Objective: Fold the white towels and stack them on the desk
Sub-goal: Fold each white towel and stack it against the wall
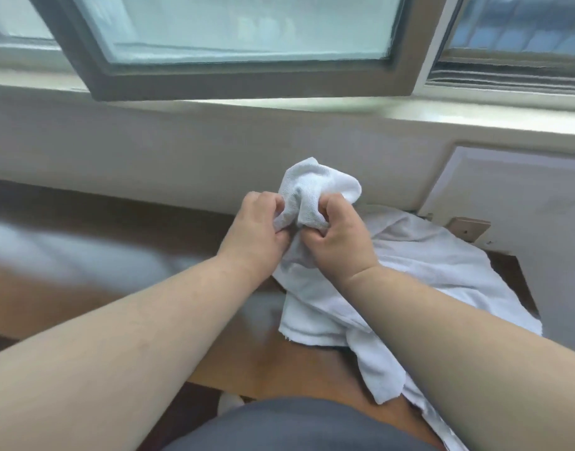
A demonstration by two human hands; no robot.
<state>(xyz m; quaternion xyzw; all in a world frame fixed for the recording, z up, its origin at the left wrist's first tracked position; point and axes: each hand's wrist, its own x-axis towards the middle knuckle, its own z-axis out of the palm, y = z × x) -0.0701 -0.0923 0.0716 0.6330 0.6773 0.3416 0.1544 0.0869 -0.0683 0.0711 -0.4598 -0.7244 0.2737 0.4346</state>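
Window [247, 27] above desk [51, 255] (towels [426, 271] heaped).

A blurred pale shape [84, 252] on the left, perhaps towels, cannot be identified.

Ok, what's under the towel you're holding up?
More loose white towels heaped on the wooden desk. Both hands, left and right, grip the bunched towel. Anything beneath the heap is covered.

Indoor room, likely a home or lodging room. Evidence: brown wooden desk [240, 369] pushed against a plain pale wall [182, 148]; directly above, a window [247, 27] with a grey-brown frame, swung open, over a pale sill [409, 113]. White towels [426, 271] heaped on the desk. Louvred slats visible outside, right.
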